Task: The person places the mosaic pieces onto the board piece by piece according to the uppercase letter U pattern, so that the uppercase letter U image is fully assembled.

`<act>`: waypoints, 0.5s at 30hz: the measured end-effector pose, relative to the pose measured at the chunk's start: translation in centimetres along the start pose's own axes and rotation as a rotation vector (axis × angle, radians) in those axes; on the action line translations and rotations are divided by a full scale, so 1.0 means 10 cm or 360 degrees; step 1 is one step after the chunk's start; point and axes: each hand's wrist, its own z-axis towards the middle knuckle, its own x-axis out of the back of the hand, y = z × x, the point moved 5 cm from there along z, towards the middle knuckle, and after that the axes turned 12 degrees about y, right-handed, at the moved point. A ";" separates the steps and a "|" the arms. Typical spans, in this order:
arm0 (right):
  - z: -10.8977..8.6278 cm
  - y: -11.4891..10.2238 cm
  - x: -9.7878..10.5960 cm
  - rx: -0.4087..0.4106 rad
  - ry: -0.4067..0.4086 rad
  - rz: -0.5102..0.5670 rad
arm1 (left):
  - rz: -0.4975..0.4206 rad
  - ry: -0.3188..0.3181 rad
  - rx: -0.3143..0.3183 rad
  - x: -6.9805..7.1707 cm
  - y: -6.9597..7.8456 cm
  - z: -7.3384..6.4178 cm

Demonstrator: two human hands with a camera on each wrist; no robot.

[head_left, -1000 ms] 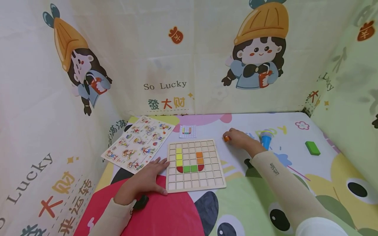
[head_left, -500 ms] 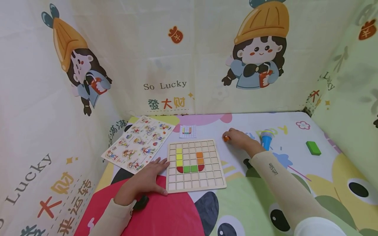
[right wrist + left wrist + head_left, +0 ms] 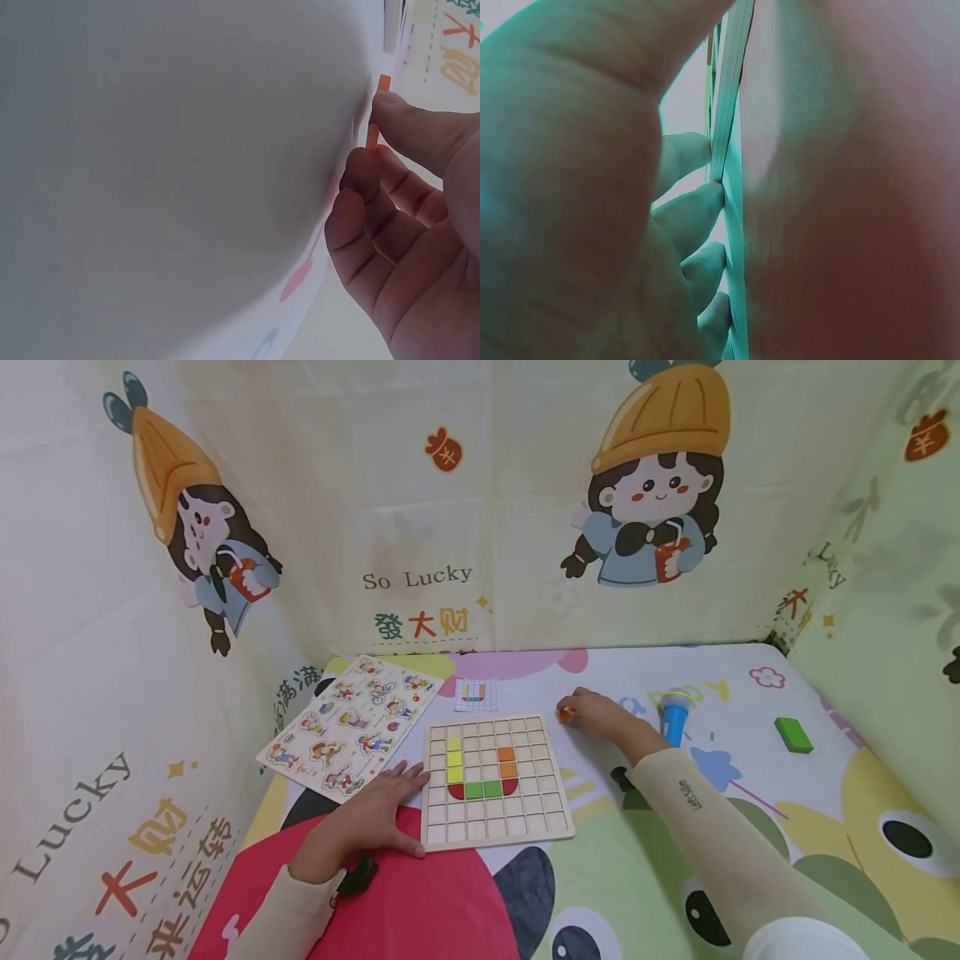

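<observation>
A square wooden grid board lies on the table, with yellow, red, green and orange tiles forming a U in its cells. My left hand rests at the board's left side, fingers spread and thumb by its lower left corner. In the left wrist view the fingertips meet the board's edge. Beyond the board's upper right corner, my right hand pinches a small orange tile between thumb and fingers. The right wrist view shows the tile held on edge, partly covered by the thumb.
A small card with a coloured U pattern lies behind the board. To the left is a sheet of cartoon figures. A blue toy microphone stands near the right forearm, and a green block lies farther right.
My right hand has shifted slightly left with the orange tile, closer to the board. The left hand and the tiles on the board stay as they were.
</observation>
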 end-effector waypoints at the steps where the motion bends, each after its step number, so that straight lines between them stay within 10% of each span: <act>1: 0.00 -0.02 0.00 0.0003 0.0001 0.0007 | 0.0001 0.0001 -0.0001 0.00 0.00 0.00; 15: 0.06 -0.29 -0.11 0.0054 0.0006 0.0083 | -0.0014 0.0003 0.0000 0.00 0.01 -0.01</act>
